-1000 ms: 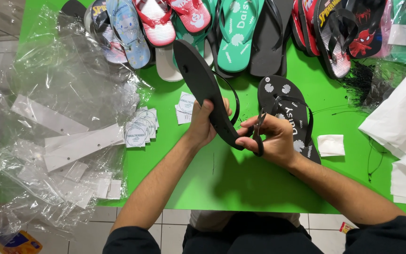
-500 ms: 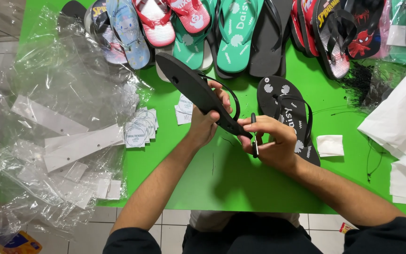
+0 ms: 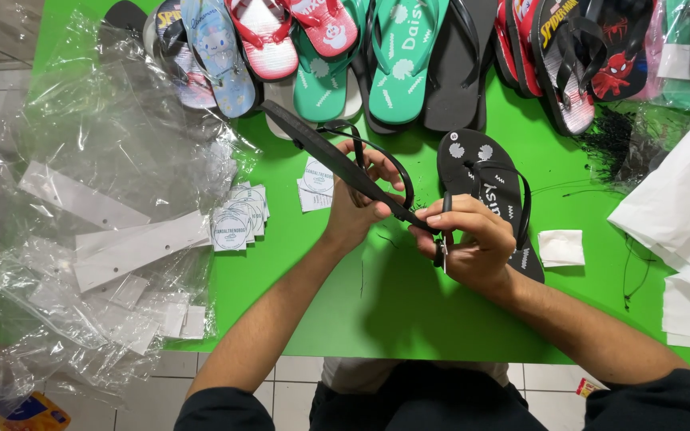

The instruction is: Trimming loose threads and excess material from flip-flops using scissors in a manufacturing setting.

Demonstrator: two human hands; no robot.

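Tilted flatter since half a second ago: black flip-flop [image 3: 325, 152], edge-on now, toe end lowered toward upper left, heel end dropped nearer the right hand. Raised off the green tabletop [image 3: 409, 303], slanting from upper left down to lower right, thong straps looping out on the far side. Gripped around its rear half by the left hand [image 3: 361, 199], fingers curled closed over sole and strap, thumb along the near edge. Right hand [image 3: 469, 239] closed around a small dark tool [image 3: 443, 231], held upright in the fist just beside the heel end of the raised flip-flop; exact kind of tool hard to tell, tip close to or touching the sole.

Lying flat on the tabletop right behind the right hand: second black flip-flop [image 3: 481, 172], white flower marks on the footbed, partly covered by the knuckles. Along the far edge, a row of colourful flip-flops [image 3: 405, 60], teal, red, pale blue, black and cartoon-printed pairs overlapping one another. Left of the left forearm, a fanned stack of small white paper tags [image 3: 237, 219], two more tags lying under the raised sole. Farther left, a heap of clear plastic bags [image 3: 105, 160] with white card strips among them, spilling over the tabletop edge. Near the right wrist, a small white folded pad [image 3: 561, 247]; beyond it, crumpled white paper [image 3: 680, 207] at the right edge.
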